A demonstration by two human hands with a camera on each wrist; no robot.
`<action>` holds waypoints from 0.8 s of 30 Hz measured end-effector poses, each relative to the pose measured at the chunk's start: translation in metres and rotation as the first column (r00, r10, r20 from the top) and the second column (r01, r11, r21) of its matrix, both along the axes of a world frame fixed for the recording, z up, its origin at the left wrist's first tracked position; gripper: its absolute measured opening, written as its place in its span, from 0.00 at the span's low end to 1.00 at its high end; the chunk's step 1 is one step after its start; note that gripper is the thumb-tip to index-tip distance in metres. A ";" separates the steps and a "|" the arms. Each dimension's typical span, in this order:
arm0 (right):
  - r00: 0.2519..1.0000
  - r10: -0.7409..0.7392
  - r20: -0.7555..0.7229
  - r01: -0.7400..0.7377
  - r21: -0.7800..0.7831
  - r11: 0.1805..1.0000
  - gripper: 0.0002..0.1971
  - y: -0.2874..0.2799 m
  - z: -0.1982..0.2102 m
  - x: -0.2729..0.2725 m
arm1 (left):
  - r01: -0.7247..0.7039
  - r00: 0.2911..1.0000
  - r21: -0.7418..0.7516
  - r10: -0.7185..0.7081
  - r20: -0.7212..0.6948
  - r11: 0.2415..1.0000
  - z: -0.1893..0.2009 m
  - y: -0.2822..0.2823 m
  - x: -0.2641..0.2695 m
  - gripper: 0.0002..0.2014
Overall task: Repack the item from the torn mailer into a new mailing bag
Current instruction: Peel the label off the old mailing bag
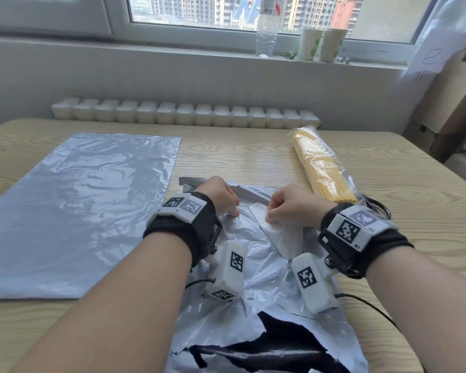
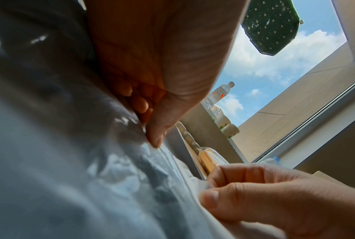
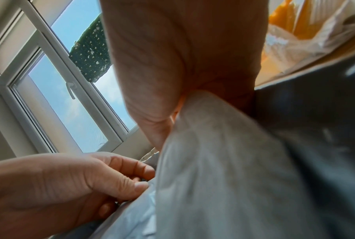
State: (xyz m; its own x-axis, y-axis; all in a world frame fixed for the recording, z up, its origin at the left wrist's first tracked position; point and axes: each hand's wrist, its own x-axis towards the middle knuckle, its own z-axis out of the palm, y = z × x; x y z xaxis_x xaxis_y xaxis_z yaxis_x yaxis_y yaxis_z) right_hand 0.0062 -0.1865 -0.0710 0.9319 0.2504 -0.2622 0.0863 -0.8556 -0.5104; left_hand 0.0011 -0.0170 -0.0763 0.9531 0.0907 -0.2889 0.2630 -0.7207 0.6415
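The torn grey mailer (image 1: 253, 305) lies crumpled in front of me, and its black inside shows through rips near the table's front edge. A flat white packet (image 1: 281, 235) sticks out of its far opening. My right hand (image 1: 269, 216) pinches the packet's far corner between thumb and fingers; the packet (image 3: 213, 161) runs down from that pinch. My left hand (image 1: 233, 211) grips the mailer's film beside the opening, and its thumb (image 2: 156, 137) presses on the shiny plastic (image 2: 80, 161). The new grey mailing bag (image 1: 78, 211) lies flat to the left.
A clear pack of yellow sticks (image 1: 323, 168) lies to the right on the wooden table (image 1: 240, 157). A black cable loop (image 1: 379, 208) sits by my right wrist. A radiator (image 1: 186, 114) runs behind the table. A bottle (image 1: 266, 30) and two cups (image 1: 322, 44) stand on the sill. Cardboard (image 1: 452, 103) leans at the far right.
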 end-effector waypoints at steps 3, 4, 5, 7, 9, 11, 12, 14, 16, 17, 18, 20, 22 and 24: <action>1.000 -0.006 0.006 0.006 0.015 1.000 0.06 -0.003 -0.002 0.000 | 0.004 1.000 0.011 -0.004 0.002 1.000 0.000 0.000 0.000 0.05; 1.000 -0.007 0.009 0.007 0.020 1.000 0.06 -0.004 -0.002 0.000 | 0.005 1.000 0.013 -0.005 0.003 1.000 0.000 0.000 0.000 0.05; 1.000 -0.006 0.014 0.005 0.020 1.000 0.06 -0.005 -0.003 0.001 | 0.006 1.000 0.013 -0.006 0.004 1.000 0.000 0.000 0.001 0.05; 0.999 0.001 0.034 -0.001 0.012 1.000 0.06 -0.005 -0.004 0.001 | 0.008 1.000 0.016 -0.009 0.008 1.000 0.000 0.000 0.001 0.05; 0.999 0.011 0.051 -0.012 0.009 1.000 0.05 -0.006 -0.005 0.001 | 0.011 1.000 0.017 -0.012 0.011 1.000 -0.001 0.000 0.001 0.05; 0.997 0.027 0.070 -0.029 0.019 0.999 0.05 -0.008 -0.006 0.000 | 0.015 1.000 0.012 -0.015 0.008 1.000 -0.001 -0.001 0.001 0.05; 0.996 0.031 0.086 -0.034 0.032 0.999 0.05 -0.008 -0.007 -0.001 | 0.019 1.000 0.013 -0.019 0.009 1.000 -0.002 -0.001 0.001 0.05; 0.993 0.019 0.118 -0.028 0.078 0.997 0.08 -0.011 -0.008 -0.001 | 0.035 0.999 0.018 -0.035 0.012 0.999 -0.002 -0.002 -0.001 0.05; 0.993 0.002 0.121 -0.018 0.130 0.991 0.11 -0.013 -0.009 -0.003 | 0.054 0.998 0.032 -0.054 0.015 0.998 -0.002 -0.004 -0.001 0.04; 0.994 0.001 0.113 -0.018 0.154 0.988 0.12 -0.014 -0.009 -0.004 | 0.062 0.998 0.044 -0.063 0.018 0.997 -0.002 -0.005 -0.001 0.04; 0.994 0.003 0.108 -0.023 0.178 0.984 0.13 -0.014 -0.009 -0.005 | 0.069 0.997 0.053 -0.070 0.022 0.996 -0.003 -0.006 -0.002 0.06; 0.994 0.004 0.114 -0.031 0.234 0.972 0.13 -0.015 -0.008 -0.007 | 0.077 0.996 0.059 -0.079 0.028 0.995 -0.004 -0.008 -0.002 0.08; 0.988 0.005 0.153 -0.049 0.281 0.958 0.11 -0.014 -0.005 -0.010 | 0.082 0.996 0.053 -0.084 0.036 0.995 -0.006 -0.010 -0.004 0.10; 0.974 0.037 0.222 -0.095 0.258 0.961 0.09 -0.010 -0.002 -0.012 | 0.071 0.997 0.059 -0.073 0.034 0.996 -0.008 -0.010 -0.007 0.12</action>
State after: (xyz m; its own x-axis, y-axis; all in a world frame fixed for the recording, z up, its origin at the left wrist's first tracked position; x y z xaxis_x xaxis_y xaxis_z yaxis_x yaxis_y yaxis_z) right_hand -0.0057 -0.1969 -0.0728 0.9376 0.3468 0.0247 0.2697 -0.6804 -0.6814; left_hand -0.0057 -0.0273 -0.0841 0.9674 0.0373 -0.2504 0.1867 -0.7729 0.6064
